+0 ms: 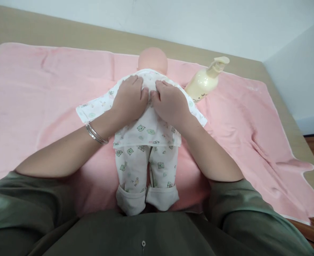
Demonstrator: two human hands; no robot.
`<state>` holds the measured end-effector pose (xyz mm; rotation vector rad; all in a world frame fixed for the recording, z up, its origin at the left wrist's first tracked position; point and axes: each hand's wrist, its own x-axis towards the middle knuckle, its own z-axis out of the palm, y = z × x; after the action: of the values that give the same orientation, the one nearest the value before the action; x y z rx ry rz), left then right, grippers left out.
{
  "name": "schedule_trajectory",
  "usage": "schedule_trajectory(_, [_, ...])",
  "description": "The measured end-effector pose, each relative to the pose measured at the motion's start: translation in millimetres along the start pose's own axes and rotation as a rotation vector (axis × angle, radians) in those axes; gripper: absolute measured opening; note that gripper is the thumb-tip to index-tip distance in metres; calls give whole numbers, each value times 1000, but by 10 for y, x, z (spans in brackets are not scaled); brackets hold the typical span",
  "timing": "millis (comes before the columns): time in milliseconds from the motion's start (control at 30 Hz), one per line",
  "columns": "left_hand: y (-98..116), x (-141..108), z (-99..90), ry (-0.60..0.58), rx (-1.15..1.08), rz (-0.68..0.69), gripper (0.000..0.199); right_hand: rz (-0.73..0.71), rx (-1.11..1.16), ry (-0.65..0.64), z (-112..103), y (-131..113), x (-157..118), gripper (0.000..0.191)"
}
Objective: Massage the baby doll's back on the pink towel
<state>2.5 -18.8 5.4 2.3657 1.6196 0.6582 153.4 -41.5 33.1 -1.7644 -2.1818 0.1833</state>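
Doll (147,138), one: lying lengthwise before me, bald head at the far end, legs toward me. Shirt (146,131), white, printed with small green figures: on the doll, arms spread to both sides. Trousers (160,165), matching, plain turned-up cuffs: on the doll's legs. My left hand (131,97): on the doll's upper body, left of its middle, fingers unclenched, lightly bent over the cloth. My right hand (171,101): on the doll's upper body, right of its middle, fingers likewise loose and bent; thumbs near each other. Bangles (94,134), silver: my left wrist, beside the doll. Pump bottle (203,83), cream: just beyond the doll's right-hand sleeve. Blanket (66,71), pink: beneath the doll. Table (92,32): under both.
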Motion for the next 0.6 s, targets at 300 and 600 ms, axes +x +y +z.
schedule_trajectory(300, [115, -108, -63, -35, -20, 76, 53, -24, -44, 1, 26, 32, 66, 43])
schedule_trajectory(600, [-250, 189, 69, 9, -126, -2, 42, -27, -130, -31, 23, -251, -208, 54])
